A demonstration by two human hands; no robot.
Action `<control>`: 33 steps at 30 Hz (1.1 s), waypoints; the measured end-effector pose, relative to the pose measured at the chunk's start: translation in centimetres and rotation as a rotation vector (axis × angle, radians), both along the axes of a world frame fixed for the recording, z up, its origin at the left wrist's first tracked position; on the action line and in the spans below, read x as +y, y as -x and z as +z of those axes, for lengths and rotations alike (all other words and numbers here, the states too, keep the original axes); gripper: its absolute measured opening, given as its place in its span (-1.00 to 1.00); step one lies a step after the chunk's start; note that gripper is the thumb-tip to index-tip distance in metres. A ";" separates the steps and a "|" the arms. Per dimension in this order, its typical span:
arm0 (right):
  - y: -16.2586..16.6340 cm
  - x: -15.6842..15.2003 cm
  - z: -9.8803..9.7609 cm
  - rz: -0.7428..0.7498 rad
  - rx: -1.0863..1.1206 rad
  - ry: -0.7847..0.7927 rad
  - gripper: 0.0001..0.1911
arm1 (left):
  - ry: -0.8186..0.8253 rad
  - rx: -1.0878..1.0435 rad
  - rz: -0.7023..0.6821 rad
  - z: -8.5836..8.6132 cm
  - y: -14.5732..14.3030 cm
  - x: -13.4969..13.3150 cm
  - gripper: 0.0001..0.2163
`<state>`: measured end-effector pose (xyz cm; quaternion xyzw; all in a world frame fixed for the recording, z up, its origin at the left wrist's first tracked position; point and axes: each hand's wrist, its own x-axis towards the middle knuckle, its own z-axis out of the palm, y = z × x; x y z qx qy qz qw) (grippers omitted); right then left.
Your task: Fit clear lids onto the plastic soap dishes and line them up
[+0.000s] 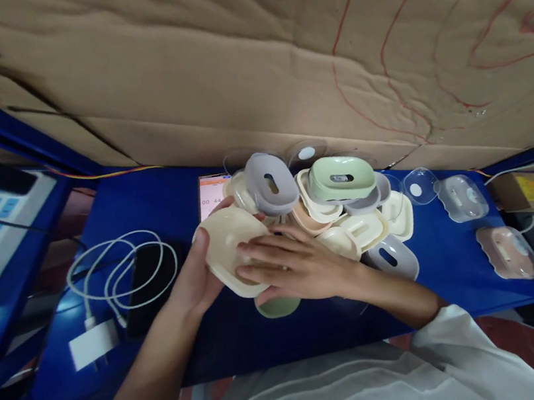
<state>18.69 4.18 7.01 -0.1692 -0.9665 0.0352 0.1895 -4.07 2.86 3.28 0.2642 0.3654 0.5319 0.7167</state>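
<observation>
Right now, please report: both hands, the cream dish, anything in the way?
Left hand holding cream dish. Right hand open over it. Heap of dishes close beyond; green dish partly hidden.

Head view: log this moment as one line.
left hand: holds cream rounded plastic dish by edge; right hand: fingers extended over cream dish; beyond right hand: pale-green oblong plastic dish; surface: blue table

Cream on the shallow dish point(224, 246) up front, lilac-grey on the slotted piece point(259, 184) just beyond, and mint green on the box point(322, 182) to its right! Peach-pink on the case point(508, 254) at right, solid blue across the tabletop point(445, 284), white on the charger point(93, 345) at left, and far side, brown cardboard point(229, 78) streaked with curving red lines point(334, 53).
</observation>
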 end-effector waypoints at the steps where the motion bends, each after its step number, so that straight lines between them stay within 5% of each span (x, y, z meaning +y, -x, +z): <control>1: -0.3 0.1 0.2 -0.009 0.035 -0.017 -0.59 | -0.002 0.000 -0.001 0.1 0.0 0.0 -0.23; 7: -1.3 0.7 1.7 -0.311 0.128 0.050 -0.70 | -0.091 0.030 -0.010 0.6 0.9 0.4 -0.19; 13: -4.5 1.0 3.2 -0.507 0.115 0.053 -0.47 | -0.158 0.070 0.009 0.2 0.4 0.6 -0.41; 15: -9.2 0.7 3.5 -0.613 0.139 0.045 -0.45 | -0.166 0.101 0.036 0.0 0.1 0.8 -0.50; 18: -20.0 -1.2 2.0 -1.050 0.141 -0.020 -0.40 | -0.156 0.184 0.074 -0.1 -0.1 0.8 -0.63; 20: -27.8 -4.2 -0.6 -1.402 0.095 -0.089 -0.23 | -0.191 0.259 0.111 -0.1 0.0 0.5 -0.70; 23: -36.1 -10.4 -5.2 -1.787 0.088 0.007 -0.10 | -0.367 0.509 0.119 0.1 0.3 -0.9 -0.82; 26: -38.6 -15.8 -8.0 -1.800 0.152 0.057 -0.28 | -0.614 0.896 -0.102 0.1 0.1 -3.1 -0.91; 28: -38.5 -17.4 -8.3 -1.721 0.159 0.040 -0.28 | -0.731 1.078 -0.218 -0.3 -0.5 -4.3 -0.88; 33: -41.2 -15.2 -6.3 -1.805 0.250 -0.199 -0.09 | -0.839 1.224 -0.203 -1.3 -2.2 -5.5 -0.85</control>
